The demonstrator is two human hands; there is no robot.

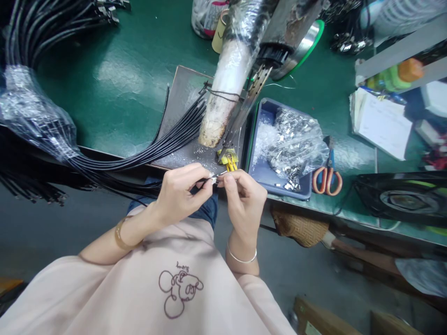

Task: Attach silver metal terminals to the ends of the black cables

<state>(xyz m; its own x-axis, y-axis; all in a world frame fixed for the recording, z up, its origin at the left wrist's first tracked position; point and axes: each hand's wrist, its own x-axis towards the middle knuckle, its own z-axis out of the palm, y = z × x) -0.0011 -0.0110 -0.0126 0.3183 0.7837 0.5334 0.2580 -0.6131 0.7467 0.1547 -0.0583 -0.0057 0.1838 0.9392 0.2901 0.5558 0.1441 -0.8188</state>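
Black cable (199,185), one pinched by two hands (183,190), one tray (260,180), one pair of scissors (329,168)

One left hand (185,190) and one right hand (246,197) are being counted. Two bracelets (120,237) (240,261) are being worn, one on each wrist. One blue tray (257,179) is being shown, and one clear bag (296,132) is being held in it. One pair of scissors (330,164) and one green-rimmed disc (303,49) are being seen. The black cables (139,161) (too densely bunched for any figure) are being left uncounted, as are the small metal pieces (293,176).
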